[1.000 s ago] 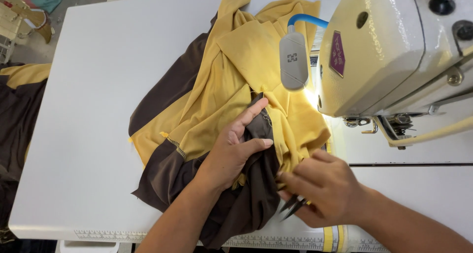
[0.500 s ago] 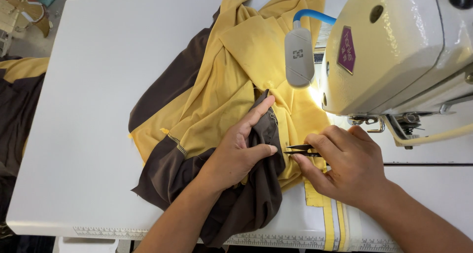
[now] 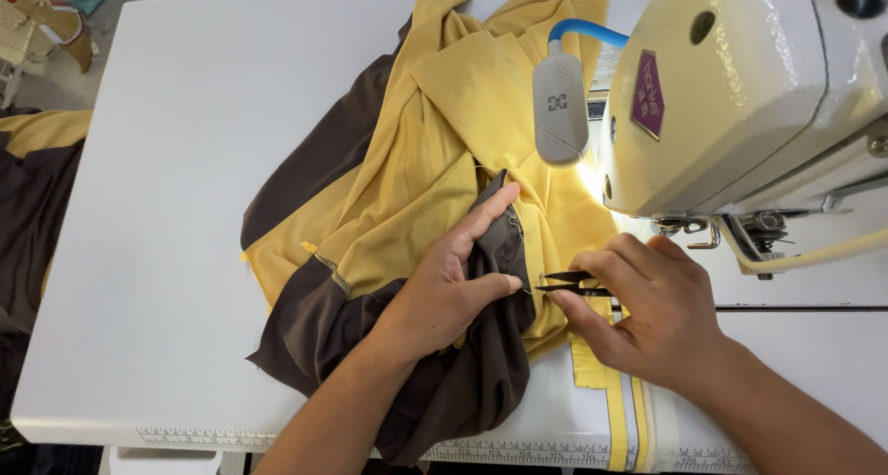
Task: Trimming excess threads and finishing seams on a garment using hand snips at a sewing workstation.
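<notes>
A yellow and dark brown garment [image 3: 407,188] lies bunched on the white sewing table [image 3: 166,160]. My left hand [image 3: 453,276] presses on it and pinches a brown fold between thumb and forefinger. My right hand [image 3: 647,308] holds small black thread snips [image 3: 566,283], blades pointing left at the edge of the brown fold, close to my left thumb. A thin thread runs along that seam edge.
A cream sewing machine [image 3: 740,96] stands at the right, with a grey lamp on a blue neck [image 3: 560,110] lit over the cloth. Yellow tape strips [image 3: 620,410] mark the table's front edge. More yellow and brown fabric [image 3: 32,197] hangs at the left.
My right hand has come up from the table's front edge with the snips to the brown seam. My left hand keeps its hold on the fold.
</notes>
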